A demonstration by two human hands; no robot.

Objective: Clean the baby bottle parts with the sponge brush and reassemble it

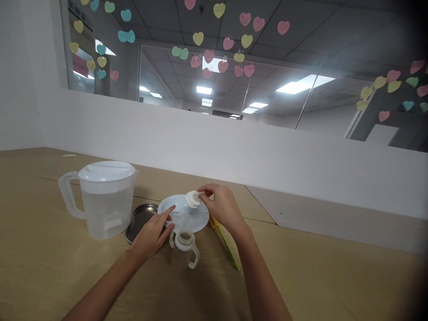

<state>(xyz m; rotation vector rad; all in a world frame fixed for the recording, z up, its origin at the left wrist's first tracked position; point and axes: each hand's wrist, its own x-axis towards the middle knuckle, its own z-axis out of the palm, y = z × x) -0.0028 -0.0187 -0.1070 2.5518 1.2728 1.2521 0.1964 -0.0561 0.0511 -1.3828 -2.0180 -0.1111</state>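
Note:
My right hand (pixel 222 207) pinches a white baby-bottle teat with its collar (pixel 193 199) between thumb and fingers, just above a white round plate (pixel 197 221). My left hand (pixel 150 236) lies at the plate's near edge, its index finger stretched toward a clear piece on the plate (pixel 180 220). That hand seems to hold nothing, though its fingers partly hide the piece. Below the plate stands a clear baby bottle with white handles (pixel 183 249), its top open. A lidded plastic pitcher (pixel 107 211) with clear liquid stands to the left.
A steel dish (pixel 137 223) sits between the pitcher and the plate. A long green-and-yellow utensil (pixel 226 243) lies under my right forearm on the light wooden table (pixel 60 272). A low white partition (pixel 200 147) with heart-shaped notes on the glass above it runs behind the table.

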